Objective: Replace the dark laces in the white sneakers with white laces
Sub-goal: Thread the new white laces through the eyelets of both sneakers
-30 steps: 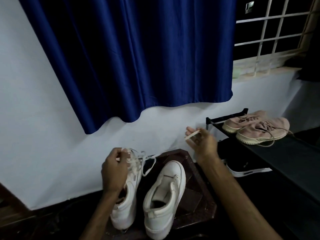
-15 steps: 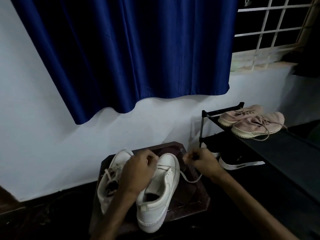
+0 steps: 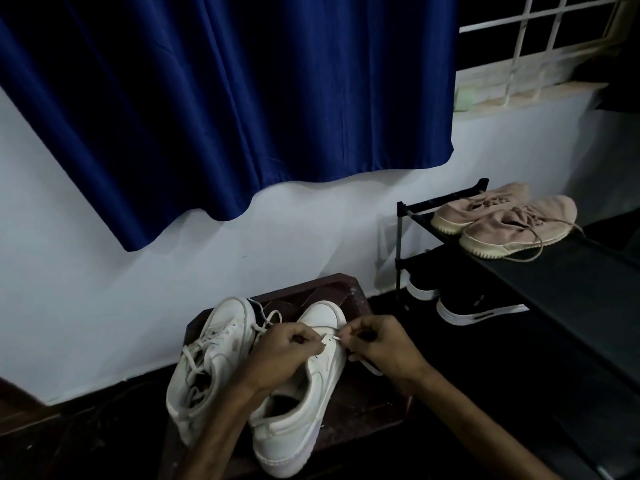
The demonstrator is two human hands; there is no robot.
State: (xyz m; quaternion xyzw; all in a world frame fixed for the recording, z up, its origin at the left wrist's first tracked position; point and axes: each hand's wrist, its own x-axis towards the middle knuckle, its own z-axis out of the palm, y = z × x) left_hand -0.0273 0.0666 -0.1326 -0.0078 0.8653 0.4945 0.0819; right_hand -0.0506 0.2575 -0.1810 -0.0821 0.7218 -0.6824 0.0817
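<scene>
Two white sneakers stand side by side on a dark wooden stool. The left sneaker carries a white lace, threaded and loose at the top. The right sneaker has an open throat with no lacing visible. My left hand rests over that shoe's front and pinches one end of a white lace. My right hand pinches the same lace close beside it, above the toe end. A loop of the lace hangs off the shoe's right side.
A black shoe rack stands to the right with a pair of pink sneakers on top and black shoes beneath. A blue curtain hangs over the white wall behind. The floor around the stool is dark.
My left hand left the left sneaker and moved onto the right one. My right hand came down from the air with the lace, and both hands now meet over the right shoe's front.
</scene>
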